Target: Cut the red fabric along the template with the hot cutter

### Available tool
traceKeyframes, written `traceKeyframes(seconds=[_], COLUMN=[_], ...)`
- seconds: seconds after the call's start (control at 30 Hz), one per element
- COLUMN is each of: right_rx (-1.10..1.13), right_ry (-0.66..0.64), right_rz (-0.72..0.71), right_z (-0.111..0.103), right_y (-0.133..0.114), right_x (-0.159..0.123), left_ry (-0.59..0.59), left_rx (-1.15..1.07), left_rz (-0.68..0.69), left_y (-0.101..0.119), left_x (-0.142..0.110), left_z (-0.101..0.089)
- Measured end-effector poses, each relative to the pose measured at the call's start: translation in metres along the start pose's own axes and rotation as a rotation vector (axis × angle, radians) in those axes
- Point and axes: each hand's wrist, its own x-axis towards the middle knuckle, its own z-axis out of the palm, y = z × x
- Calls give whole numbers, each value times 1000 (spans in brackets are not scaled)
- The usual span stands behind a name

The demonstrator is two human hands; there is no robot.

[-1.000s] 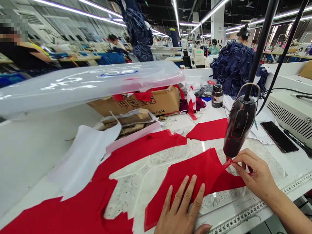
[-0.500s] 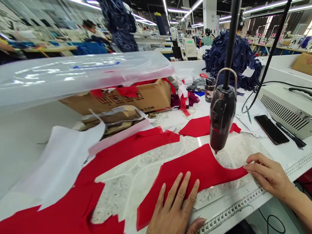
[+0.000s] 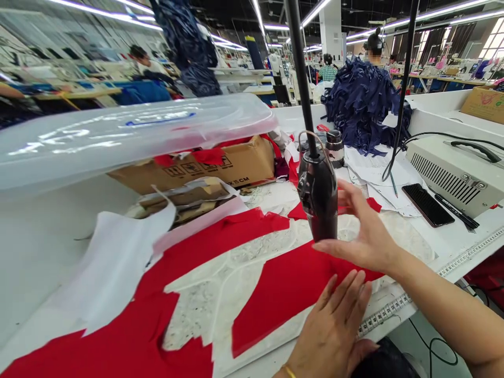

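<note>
A cut piece of red fabric (image 3: 283,289) lies flat on the white table near the front edge. My left hand (image 3: 338,325) rests on its near right part with the fingers stretched out flat. My right hand (image 3: 362,231) is raised over the fabric with the fingers open, curved beside a dark hanging tool (image 3: 318,194) that dangles from a black pole (image 3: 299,68). The palm is close to the tool's right side; nothing is gripped.
More red fabric (image 3: 212,241) and white sheets (image 3: 118,262) lie to the left. A cardboard box (image 3: 220,165) sits under a clear plastic lid (image 3: 129,131). A grey machine (image 3: 452,173), a black phone (image 3: 427,205), a dark cup (image 3: 334,147) and navy fabric (image 3: 358,100) stand at the right. A tape measure (image 3: 394,310) runs along the edge.
My right hand let go of the fabric's right corner and rose to the hanging tool, which swung left. My left hand slid right on the fabric.
</note>
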Motion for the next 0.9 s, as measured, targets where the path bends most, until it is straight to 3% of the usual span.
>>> traceKeyframes(seconds=[0.1,0.17,0.27,0.37,0.53,0.7,0.9], right_rx=[110,120,127,183,19,-34,58], right_ry=[6,73,187,244,424,443,442], right_rz=[101,96,71,162,205,185,152], right_z=[29,32,14,-18,-54,-51,-36], right_y=[-7,-9,-9,-5,1,5,2], right_x=[18,19,7,-12,-36,-42,-40], left_ry=[-68,-84,-82,-75,-58,-63,-49], left_rx=[-93,-138,-122,-92,-89,-97,-88], left_rz=[10,2,-6,-9,29,27,28], left_y=[7,10,11,12,16,18,20], left_x=[19,26,28,28,36,42,41], left_z=[6,9,13,12,11,16,21])
